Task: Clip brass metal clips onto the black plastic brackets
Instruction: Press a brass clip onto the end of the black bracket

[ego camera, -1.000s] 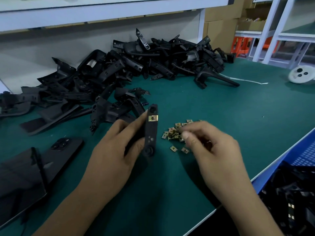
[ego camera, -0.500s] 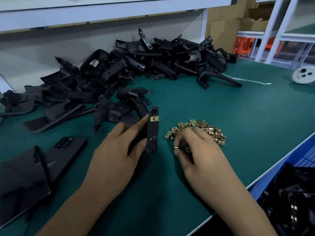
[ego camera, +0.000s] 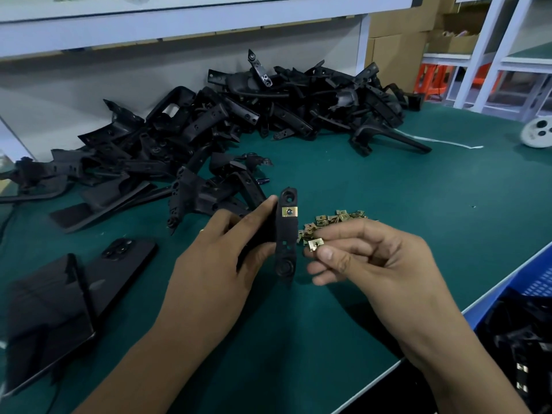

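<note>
My left hand (ego camera: 221,258) grips a black bracket (ego camera: 287,234) upright above the green table (ego camera: 418,204), thumb along its left edge and fingers curled behind it. One brass clip (ego camera: 289,211) already sits on the bracket near its top, just below the upper hole. My right hand (ego camera: 367,258) pinches a loose clip (ego camera: 315,244) between thumb and forefinger, just to the right of the bracket's lower half and not touching it; the other fingers are curled beneath. Behind that hand lies the clip pile (ego camera: 337,219), a small heap of brass pieces on the table, near the bracket's right side. Further back a big heap of brackets (ego camera: 239,124) runs across the table from the left edge to past the middle, against the white shelf frame (ego camera: 179,22). To my left a black phone (ego camera: 119,264) lies face down, partly beside a dark tablet (ego camera: 44,318). At the right edge a blue bin (ego camera: 525,282) holds more black parts, some with clips showing. A white round disc (ego camera: 537,133) lies far right on the table.
</note>
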Demonstrator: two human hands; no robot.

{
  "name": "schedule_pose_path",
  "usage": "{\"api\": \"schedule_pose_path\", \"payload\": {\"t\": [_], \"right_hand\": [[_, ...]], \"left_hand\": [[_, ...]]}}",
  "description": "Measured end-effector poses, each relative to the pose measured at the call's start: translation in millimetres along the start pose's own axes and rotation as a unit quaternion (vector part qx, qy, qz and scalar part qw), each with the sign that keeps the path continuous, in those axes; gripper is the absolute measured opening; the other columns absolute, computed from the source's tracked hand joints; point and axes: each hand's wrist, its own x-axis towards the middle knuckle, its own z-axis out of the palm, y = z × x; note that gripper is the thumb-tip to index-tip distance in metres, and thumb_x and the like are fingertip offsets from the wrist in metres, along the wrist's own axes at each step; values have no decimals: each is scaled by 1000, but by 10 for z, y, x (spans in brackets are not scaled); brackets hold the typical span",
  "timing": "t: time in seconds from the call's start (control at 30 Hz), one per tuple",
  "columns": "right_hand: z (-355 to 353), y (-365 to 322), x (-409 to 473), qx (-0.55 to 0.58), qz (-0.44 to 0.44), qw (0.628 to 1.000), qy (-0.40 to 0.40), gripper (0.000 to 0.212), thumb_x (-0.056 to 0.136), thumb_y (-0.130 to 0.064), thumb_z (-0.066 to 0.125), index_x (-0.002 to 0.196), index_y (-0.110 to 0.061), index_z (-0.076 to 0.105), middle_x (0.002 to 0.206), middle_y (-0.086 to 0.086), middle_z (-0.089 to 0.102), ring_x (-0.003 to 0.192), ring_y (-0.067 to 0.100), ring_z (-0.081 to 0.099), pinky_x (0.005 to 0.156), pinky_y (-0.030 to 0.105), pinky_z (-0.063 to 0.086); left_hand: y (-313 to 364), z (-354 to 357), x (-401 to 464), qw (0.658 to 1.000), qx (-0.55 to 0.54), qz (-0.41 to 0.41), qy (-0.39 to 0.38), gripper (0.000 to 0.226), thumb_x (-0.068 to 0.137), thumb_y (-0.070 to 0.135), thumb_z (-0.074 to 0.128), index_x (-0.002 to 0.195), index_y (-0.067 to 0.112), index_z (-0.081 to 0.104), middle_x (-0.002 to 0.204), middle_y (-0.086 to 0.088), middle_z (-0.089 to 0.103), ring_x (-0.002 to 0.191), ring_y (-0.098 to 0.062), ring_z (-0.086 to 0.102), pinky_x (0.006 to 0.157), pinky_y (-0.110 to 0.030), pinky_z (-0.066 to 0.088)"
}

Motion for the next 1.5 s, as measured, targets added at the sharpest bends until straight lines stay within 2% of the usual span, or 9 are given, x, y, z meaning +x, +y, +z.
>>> {"api": "schedule_pose_path", "payload": {"t": [0.13,0.33,0.47,0.7,0.87,1.1,1.23,1.4,1.5], "right_hand": [[1,-12,-9,0,0,1000,-14,14,87,-3,71,99,1,74,86,18,78,73,31,76,66,31,62],[32,-33,-26,-68,-26,997,-39,16,92,-17,67,85,-5,74,74,13,76,65,17,70,62,23,55],[42,-36,-24,-87,-19,995,-48,18,90,-26,68,83,-12,76,73,11,76,65,19,69,61,26,55],[52,-35,-29,-102,-12,993,-56,22,92,-33,69,83,-14,76,73,8,76,62,16,67,57,24,53],[57,-38,-26,-101,1,993,-57,22,91,-33,68,83,-15,76,74,8,77,61,16,66,55,23,51],[61,-63,-33,-109,1,992,-58,19,92,-31,69,82,-17,76,72,6,77,59,12,65,56,20,50],[85,-66,-33,-103,15,994,-42,23,88,-33,71,80,-12,75,68,7,76,56,11,63,54,19,50],[112,-65,-48,-132,15,991,-19,25,91,-32,72,74,-15,74,61,5,73,52,15,58,53,30,47],[108,-74,-62,-145,8,989,-19,27,93,-32,72,72,-16,74,59,5,71,51,17,56,52,30,46]], "left_hand": [[7,-1,-1,1000,4,7,5,60,94,63,35,153,55,34,101,17,45,86,-8,51,69,-37,53],[26,-15,-6,1000,3,7,10,61,94,63,35,154,51,36,102,14,46,87,-10,52,70,-39,53],[42,-26,-8,1000,5,13,7,61,94,62,35,155,52,35,102,14,45,86,-9,50,68,-34,51],[54,-15,-6,1000,18,17,5,60,95,61,37,155,52,35,102,15,45,82,-9,50,64,-36,52],[49,-25,-8,1000,18,15,6,60,95,61,36,154,52,36,103,15,46,84,-8,50,66,-35,53],[103,-34,-19,999,34,18,3,60,96,57,36,156,49,36,101,11,46,78,-14,51,61,-41,53],[141,-55,-13,998,61,17,30,60,96,55,40,155,46,40,99,11,45,76,-17,49,57,-39,51],[207,-49,-29,994,95,7,48,59,95,52,44,154,42,45,96,7,47,73,-20,50,51,-41,50],[217,-31,-39,995,91,12,50,60,94,52,44,153,41,47,94,7,47,71,-19,49,51,-40,50]]}}
